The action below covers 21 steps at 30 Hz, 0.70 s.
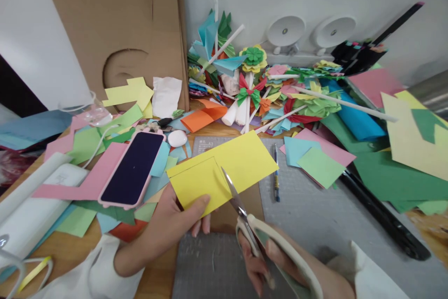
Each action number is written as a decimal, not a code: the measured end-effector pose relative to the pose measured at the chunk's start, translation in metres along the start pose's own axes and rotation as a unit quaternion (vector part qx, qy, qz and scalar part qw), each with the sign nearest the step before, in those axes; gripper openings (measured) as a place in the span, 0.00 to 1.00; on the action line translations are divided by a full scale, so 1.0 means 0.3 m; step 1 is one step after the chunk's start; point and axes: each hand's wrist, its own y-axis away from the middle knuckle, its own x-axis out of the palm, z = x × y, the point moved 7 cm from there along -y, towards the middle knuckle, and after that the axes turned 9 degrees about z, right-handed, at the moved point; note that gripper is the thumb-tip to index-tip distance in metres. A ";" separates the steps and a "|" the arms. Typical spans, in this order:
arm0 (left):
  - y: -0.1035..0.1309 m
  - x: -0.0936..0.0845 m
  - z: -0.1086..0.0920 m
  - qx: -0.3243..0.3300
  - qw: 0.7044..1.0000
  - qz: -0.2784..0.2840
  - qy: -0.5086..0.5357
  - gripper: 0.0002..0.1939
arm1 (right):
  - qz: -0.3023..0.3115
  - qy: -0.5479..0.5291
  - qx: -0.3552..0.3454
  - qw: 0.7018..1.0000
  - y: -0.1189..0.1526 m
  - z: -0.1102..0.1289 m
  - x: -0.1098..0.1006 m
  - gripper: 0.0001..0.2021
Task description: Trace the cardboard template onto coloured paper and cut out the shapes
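Note:
My left hand [185, 215] pinches a yellow sheet of paper [252, 159] by its lower left part, thumb on top and fingers beneath. A pencil-like line runs along the sheet's upper left and turns down near its middle. My right hand [266, 257] grips white-handled scissors [240, 206]. Their blades meet the sheet at its lower edge and point up toward the marked line; how far the cut reaches I cannot tell. Below the paper, a piece of brown cardboard [241, 217] rests on the grey cutting mat [304, 224].
At left, a phone [133, 168] lies among paper scraps. Cardboard sheets [122, 19] lean on the wall. Paper flowers [254, 59] and white sticks pile up at the back. A pen [276, 177], coloured squares [322, 166] and a long black object [385, 215] lie on the right.

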 end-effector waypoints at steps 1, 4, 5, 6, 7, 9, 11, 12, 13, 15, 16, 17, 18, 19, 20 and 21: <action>0.001 -0.001 0.002 0.002 1.000 0.001 -0.001 0.12 | 0.001 -0.014 -0.005 1.000 -0.001 0.001 0.001 0.25; 0.005 -0.003 0.007 0.006 1.000 0.008 -0.005 0.12 | -0.006 -0.044 -0.011 0.999 -0.001 -0.003 0.000 0.23; 0.006 -0.004 0.007 0.007 1.000 0.009 -0.007 0.12 | -0.011 -0.050 -0.009 0.999 0.000 -0.007 -0.002 0.23; 0.006 -0.005 0.007 0.009 1.000 0.008 -0.008 0.12 | -0.013 -0.051 -0.003 0.999 0.001 -0.012 -0.002 0.22; 0.006 -0.006 0.007 0.010 1.000 0.007 -0.008 0.12 | -0.016 -0.051 0.001 0.999 0.001 -0.017 -0.004 0.21; 0.003 -0.007 0.005 0.011 1.000 0.002 -0.006 0.12 | -0.021 -0.055 0.003 0.998 0.002 -0.024 -0.006 0.20; -0.001 -0.007 0.003 0.010 1.000 0.002 -0.003 0.13 | -0.020 -0.061 0.002 0.998 0.001 -0.030 -0.007 0.20; -0.003 -0.007 0.003 0.009 1.000 0.003 -0.001 0.13 | -0.020 -0.065 0.003 0.998 0.000 -0.032 -0.007 0.20; -0.004 -0.006 0.003 0.009 1.000 0.004 0.000 0.13 | -0.020 -0.066 0.004 0.998 -0.001 -0.034 -0.007 0.19; -0.004 -0.007 0.004 0.009 1.000 0.004 0.004 0.13 | -0.023 -0.062 0.016 0.998 -0.003 -0.038 -0.007 0.18; -0.004 -0.008 0.005 0.009 1.000 0.003 0.007 0.13 | -0.026 -0.057 0.024 0.998 -0.003 -0.038 -0.007 0.18; -0.004 -0.008 0.007 0.009 1.000 0.004 0.010 0.12 | -0.028 -0.051 0.031 0.998 -0.003 -0.036 -0.005 0.19; -0.004 -0.008 0.008 0.009 1.000 0.007 0.013 0.12 | -0.029 -0.044 0.037 0.998 -0.004 -0.032 -0.003 0.19; -0.004 -0.008 0.009 0.009 1.000 0.009 0.015 0.12 | -0.031 -0.037 0.041 0.998 -0.005 -0.026 0.000 0.19; -0.005 -0.007 0.009 0.009 1.000 0.011 0.017 0.12 | -0.031 -0.031 0.044 0.998 -0.006 -0.018 0.004 0.18; -0.006 -0.006 0.010 0.008 1.000 0.014 0.021 0.12 | -0.032 -0.027 0.040 0.998 -0.008 -0.007 0.008 0.18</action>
